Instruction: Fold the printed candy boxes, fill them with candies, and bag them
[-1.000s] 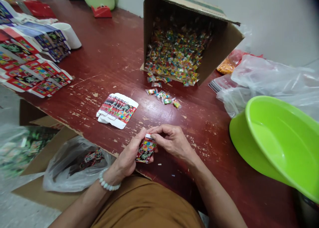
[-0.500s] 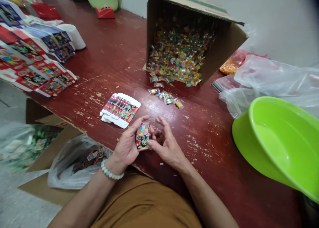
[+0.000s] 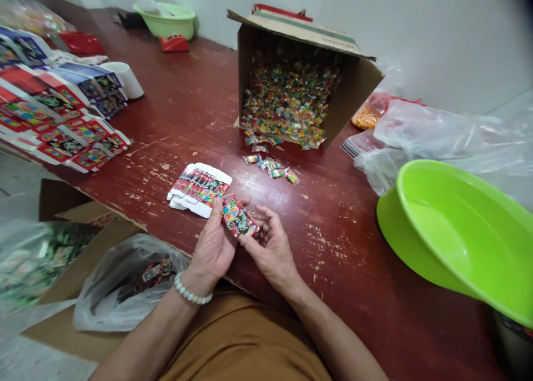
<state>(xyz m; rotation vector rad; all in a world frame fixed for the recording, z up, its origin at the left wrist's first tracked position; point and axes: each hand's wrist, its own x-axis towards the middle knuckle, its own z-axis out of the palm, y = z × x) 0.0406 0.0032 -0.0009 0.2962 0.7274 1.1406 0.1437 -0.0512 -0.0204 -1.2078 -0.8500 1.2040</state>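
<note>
One small printed box was positioned above the surface, near its front edge, with a red printed face directed upward. The left hand was clamped on the box, with the thumb along the left end and part of the fingers concealed behind it. The right hand was in contact with the box: the thumb touched the lower edge and the fingers curled at the right end. Whether the right hand gripped the box firmly could not be told. A beaded bracelet encircled the left wrist.

A stack of flattened cartons lay just beyond the left hand, with white flaps exposed. Several loose wrapped candies lay farther back, beyond both hands. Behind these, a cardboard carton rested on its side, its mouth facing the person; many wrapped pieces filled the lower part and extended past the front lip.

At the right stood a bright green basin, with translucent plastic sheeting behind it. At the left edge of the surface, larger printed boxes were stacked near a white cylindrical object. Below the front edge, a clear plastic bag contained dark printed items, too indistinct to identify.
</note>
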